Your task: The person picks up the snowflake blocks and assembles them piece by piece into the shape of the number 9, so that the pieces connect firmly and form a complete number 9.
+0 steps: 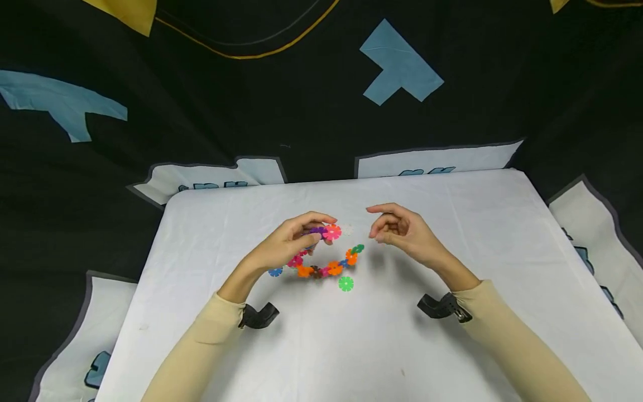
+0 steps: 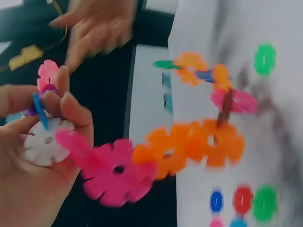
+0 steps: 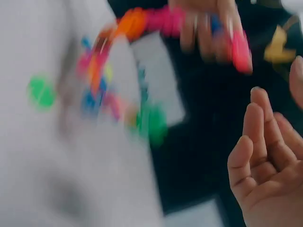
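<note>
A curved chain of interlocked plastic flower discs (image 1: 335, 268), mostly orange and pink with brown and blue ones, hangs from my left hand (image 1: 283, 241). The thumb and fingers of that hand grip the chain near one end, around purple and blue discs, and a pink disc (image 1: 332, 231) sticks out past the fingertips. Against the palm, the left wrist view shows a white disc (image 2: 38, 146). A dark green disc (image 1: 358, 249) forms the other end. Apart from the chain, to its right, my right hand (image 1: 409, 233) is raised with loosely bent fingers and holds nothing.
On the white table (image 1: 351, 346) a loose light green disc (image 1: 346, 283) lies just in front of the chain. A blue disc (image 1: 275, 272) lies beneath the left hand, and a red disc (image 2: 243, 201) shows nearby in the left wrist view. Black cloth (image 1: 281, 111) hangs behind the table.
</note>
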